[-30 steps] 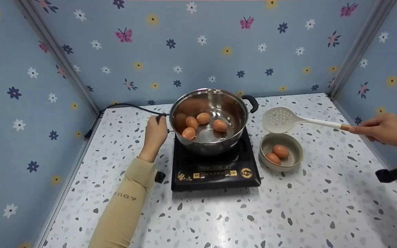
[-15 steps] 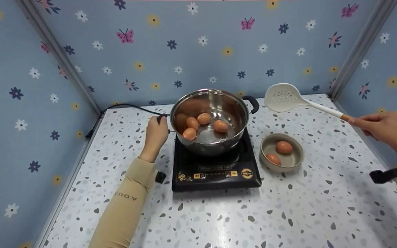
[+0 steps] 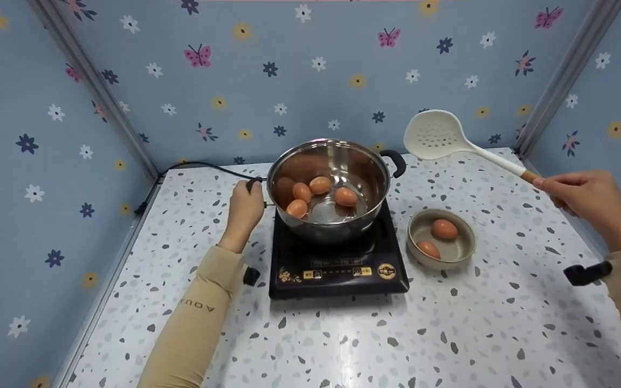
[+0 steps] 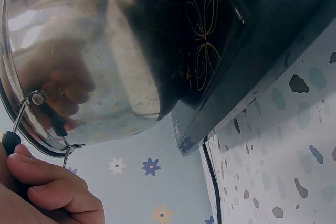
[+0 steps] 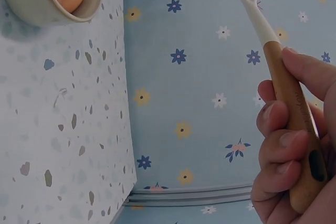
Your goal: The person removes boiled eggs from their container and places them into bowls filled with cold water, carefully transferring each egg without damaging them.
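My left hand grips the black side handle of a steel pot; in the left wrist view its fingers curl round that handle. Inside the pot lie several brown eggs. With my right hand I hold a white slotted skimmer by its wooden handle. The skimmer's perforated head carries nothing and is raised above and behind a beige bowl. Two brown eggs lie apart in the bowl, one of them visible in the right wrist view.
The pot stands on a black induction cooker, whose cord runs off to the left. The bowl is to the cooker's right on a speckled table. Flowered panels wall the table at the back and both sides.
The skimmer has risen from beside the bowl's rim and swung slightly left, with the right hand moving left. One egg in the bowl has rolled away from the other. The left hand stays put.
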Tool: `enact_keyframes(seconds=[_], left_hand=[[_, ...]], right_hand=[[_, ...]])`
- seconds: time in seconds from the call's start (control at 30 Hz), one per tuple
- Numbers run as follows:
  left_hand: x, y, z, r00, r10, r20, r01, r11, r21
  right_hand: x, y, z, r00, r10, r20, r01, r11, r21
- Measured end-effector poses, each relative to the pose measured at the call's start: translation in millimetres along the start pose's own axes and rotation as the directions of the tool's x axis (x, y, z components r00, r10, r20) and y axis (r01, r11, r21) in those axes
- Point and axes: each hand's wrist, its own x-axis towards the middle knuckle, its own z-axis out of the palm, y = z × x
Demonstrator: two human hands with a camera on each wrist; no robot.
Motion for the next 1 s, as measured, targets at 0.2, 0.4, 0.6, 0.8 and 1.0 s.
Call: enact_keyframes(seconds=[0.2,0.4,0.6,0.8,1.0], left_hand=[[1.5,-0.5,1.0,1.0,-0.01,-0.012,0.01,1.0,0.005],[2.4,0.3,1.4,1.0,-0.019,-0.01,0.019,1.0,0.014],[2.7,1.1,0.9,1.0,-0.015,-0.018,0.015,1.0,0.007],[2.5,-0.3,0.8,1.0,-0.018,-0.01,0.018,1.0,0.008],[2.5,-0.7,1.3,1.0,-0.011,-0.013,0.011,1.0,0.005]], right_hand=[[0,-7,6,0.998,-0.012,0.057,0.005,0.993,0.114],[0,-8,12,0.993,-0.006,0.12,-0.021,0.974,0.225],[-1,-13,22,0.992,-0.03,0.122,0.0,0.971,0.237],[-3,-24,32,0.988,-0.032,0.152,-0.004,0.973,0.23],[-4,-35,37,0.985,-0.016,0.169,-0.016,0.983,0.185]])
